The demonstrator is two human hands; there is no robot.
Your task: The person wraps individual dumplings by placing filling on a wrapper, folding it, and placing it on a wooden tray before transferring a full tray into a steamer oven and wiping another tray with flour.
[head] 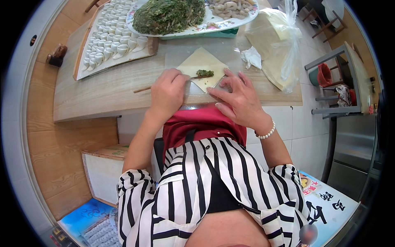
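Note:
A square dough wrapper (197, 63) lies on the table with one corner towards me, and a small clump of green filling (205, 73) sits on it. My left hand (169, 91) is closed around a thin brown stick (142, 90), whose dark tip touches the filling's left side. My right hand (236, 95) rests at the wrapper's right and near edges, fingers spread, fingertips touching it; whether it pinches the edge I cannot tell. Beyond the wrapper, a floral plate (185, 32) holds a mound of green filling (169, 15) and peeled shrimp (230, 7).
A wooden-edged board (81, 63) with rows of folded dumplings stands at the back left. At the right lie a crumpled white tissue (251, 57) and a stack of wrappers (274, 69) partly under a clear plastic bag (288, 52). The table's near edge is close to my lap.

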